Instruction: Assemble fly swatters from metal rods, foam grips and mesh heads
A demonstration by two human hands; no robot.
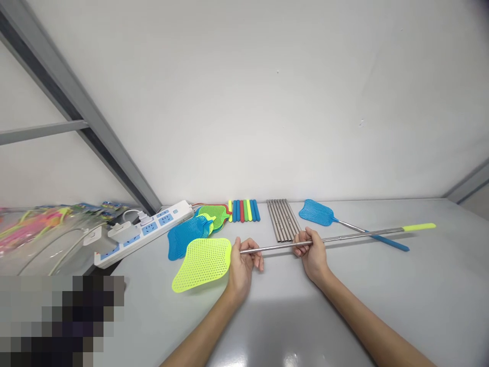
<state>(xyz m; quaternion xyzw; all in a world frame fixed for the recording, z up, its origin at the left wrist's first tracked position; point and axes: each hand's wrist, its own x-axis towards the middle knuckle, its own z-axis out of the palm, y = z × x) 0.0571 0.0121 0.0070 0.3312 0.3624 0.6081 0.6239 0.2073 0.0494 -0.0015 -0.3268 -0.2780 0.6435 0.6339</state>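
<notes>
A yellow fly swatter with a perforated head, an extended metal rod and a yellow grip is held above the table in both hands. My left hand is closed where the head joins the rod, hiding that joint. Around the middle of the rod, my right hand is closed too. Behind the rod's right half lies a blue fly swatter with a metal shaft and blue grip. Several metal rods lie side by side just beyond my right hand.
Blue swatter heads and a green swatter head overlap at left. Several coloured grips lie in a row near the wall. A white power strip with plugs and plastic-bagged items occupy the far left.
</notes>
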